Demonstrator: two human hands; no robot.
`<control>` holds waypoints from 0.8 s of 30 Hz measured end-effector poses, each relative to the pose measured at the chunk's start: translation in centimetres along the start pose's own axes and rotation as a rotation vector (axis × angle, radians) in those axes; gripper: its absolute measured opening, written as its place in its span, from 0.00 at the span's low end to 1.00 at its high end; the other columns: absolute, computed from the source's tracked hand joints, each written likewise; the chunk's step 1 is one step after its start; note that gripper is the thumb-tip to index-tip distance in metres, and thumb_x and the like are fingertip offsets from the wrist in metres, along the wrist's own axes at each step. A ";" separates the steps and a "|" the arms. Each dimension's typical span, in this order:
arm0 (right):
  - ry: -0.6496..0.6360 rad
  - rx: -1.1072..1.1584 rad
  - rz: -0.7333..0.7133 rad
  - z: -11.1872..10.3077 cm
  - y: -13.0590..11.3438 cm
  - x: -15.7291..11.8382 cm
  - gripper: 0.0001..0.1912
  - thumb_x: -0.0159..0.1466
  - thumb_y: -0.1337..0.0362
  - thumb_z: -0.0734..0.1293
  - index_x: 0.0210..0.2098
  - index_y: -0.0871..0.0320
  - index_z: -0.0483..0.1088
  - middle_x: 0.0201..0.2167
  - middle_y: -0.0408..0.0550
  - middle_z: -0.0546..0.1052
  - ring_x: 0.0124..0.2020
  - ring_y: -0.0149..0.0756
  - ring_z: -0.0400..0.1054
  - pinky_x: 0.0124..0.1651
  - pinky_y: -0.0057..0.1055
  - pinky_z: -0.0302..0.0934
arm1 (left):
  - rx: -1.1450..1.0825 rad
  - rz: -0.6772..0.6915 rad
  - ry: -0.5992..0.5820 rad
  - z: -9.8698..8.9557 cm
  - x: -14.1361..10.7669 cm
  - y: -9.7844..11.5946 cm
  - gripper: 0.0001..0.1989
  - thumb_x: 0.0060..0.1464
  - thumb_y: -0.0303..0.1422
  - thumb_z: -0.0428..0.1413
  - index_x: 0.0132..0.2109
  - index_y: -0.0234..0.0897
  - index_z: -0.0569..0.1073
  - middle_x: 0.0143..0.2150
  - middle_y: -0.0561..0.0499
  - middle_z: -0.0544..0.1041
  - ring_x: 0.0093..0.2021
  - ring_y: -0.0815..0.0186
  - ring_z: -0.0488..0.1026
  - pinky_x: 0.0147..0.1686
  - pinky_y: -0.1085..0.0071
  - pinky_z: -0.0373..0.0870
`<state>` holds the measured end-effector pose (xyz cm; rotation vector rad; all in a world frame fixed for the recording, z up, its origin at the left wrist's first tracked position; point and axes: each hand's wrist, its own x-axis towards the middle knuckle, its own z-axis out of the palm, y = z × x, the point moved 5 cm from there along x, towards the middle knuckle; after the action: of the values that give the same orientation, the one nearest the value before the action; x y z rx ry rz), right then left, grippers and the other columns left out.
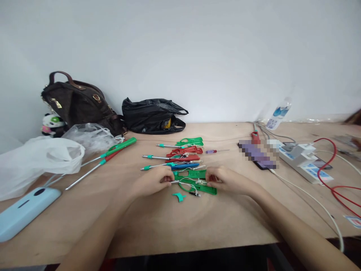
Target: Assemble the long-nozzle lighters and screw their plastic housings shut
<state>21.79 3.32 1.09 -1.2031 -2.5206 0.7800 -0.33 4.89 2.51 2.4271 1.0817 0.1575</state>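
Parts of long-nosed lighters lie in the middle of the wooden table. My left hand (158,178) is closed, its fingertips pinching a short silvery tube (175,182) joined to thin white wires. At the other end of those wires, my right hand (221,177) closes around a small pale, clear-looking piece (202,181), partly hidden by the fingers. Beneath and between both hands are two green casing halves (210,188). Nearer me sit a loose teal clip (179,197) and a small black igniter-like part (194,194). Farther back, more opened lighters in blue (184,166), red (183,158) and green are lined up.
A purple screwdriver (211,151) lies behind my right hand. Right of it are a phone (263,164), a power strip (310,165), cables and a bottle (279,114). Left are assembled lighters (120,147), plastic bags, a brown backpack (76,98) and a light-blue case (29,210).
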 end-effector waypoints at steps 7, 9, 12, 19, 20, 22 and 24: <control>0.039 0.155 -0.007 -1.0 -0.8 -0.4 0.03 0.65 0.67 0.61 0.34 0.58 0.65 0.29 0.42 0.70 0.28 0.31 0.62 0.31 0.27 0.57 | -0.051 0.102 0.047 -1.6 -0.5 1.8 0.08 0.57 0.31 0.49 0.35 0.36 0.73 0.34 0.49 0.73 0.33 0.64 0.68 0.34 0.70 0.63; 0.049 0.199 -0.020 -1.2 -1.0 -0.5 0.03 0.65 0.67 0.60 0.37 0.57 0.66 0.29 0.42 0.69 0.29 0.31 0.62 0.32 0.27 0.57 | -0.051 0.114 0.063 -2.1 -0.7 2.0 0.09 0.58 0.31 0.49 0.36 0.36 0.74 0.35 0.49 0.73 0.34 0.65 0.68 0.35 0.70 0.64; 0.060 0.212 -0.030 -1.2 -1.1 -0.5 0.05 0.65 0.67 0.60 0.39 0.57 0.67 0.30 0.42 0.69 0.30 0.32 0.62 0.33 0.27 0.57 | -0.028 0.108 0.101 -2.2 -0.6 1.6 0.09 0.59 0.31 0.49 0.37 0.37 0.74 0.36 0.50 0.74 0.35 0.65 0.69 0.35 0.70 0.64; 0.016 0.106 0.046 1.0 0.1 0.0 0.05 0.64 0.70 0.60 0.39 0.57 0.66 0.29 0.42 0.71 0.29 0.32 0.64 0.32 0.28 0.55 | 0.067 0.088 0.087 0.4 0.3 -0.8 0.10 0.58 0.27 0.48 0.36 0.37 0.74 0.37 0.49 0.73 0.36 0.64 0.70 0.35 0.70 0.64; 0.008 0.088 0.032 1.2 0.2 0.1 0.05 0.64 0.70 0.60 0.38 0.56 0.65 0.30 0.43 0.72 0.30 0.33 0.64 0.32 0.28 0.55 | 0.078 0.093 0.078 0.7 0.3 -1.0 0.10 0.58 0.27 0.48 0.36 0.37 0.74 0.37 0.49 0.73 0.36 0.64 0.70 0.35 0.70 0.64; -0.016 0.062 0.005 1.3 0.3 0.1 0.05 0.65 0.71 0.59 0.38 0.56 0.65 0.30 0.43 0.72 0.30 0.33 0.64 0.33 0.28 0.55 | 0.088 0.098 0.063 1.0 0.2 -1.0 0.10 0.58 0.28 0.48 0.36 0.38 0.74 0.37 0.50 0.73 0.36 0.64 0.69 0.34 0.70 0.63; -0.045 0.055 -0.010 1.2 0.2 0.0 0.06 0.65 0.71 0.59 0.37 0.55 0.65 0.30 0.42 0.72 0.30 0.33 0.64 0.32 0.28 0.54 | 0.085 0.094 0.042 1.0 -0.1 -0.9 0.08 0.57 0.28 0.49 0.35 0.38 0.73 0.36 0.50 0.72 0.35 0.64 0.69 0.33 0.70 0.63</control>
<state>21.39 3.04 -0.04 -1.1670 -2.5217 0.8779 -0.68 4.97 1.19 2.5628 1.0120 0.1977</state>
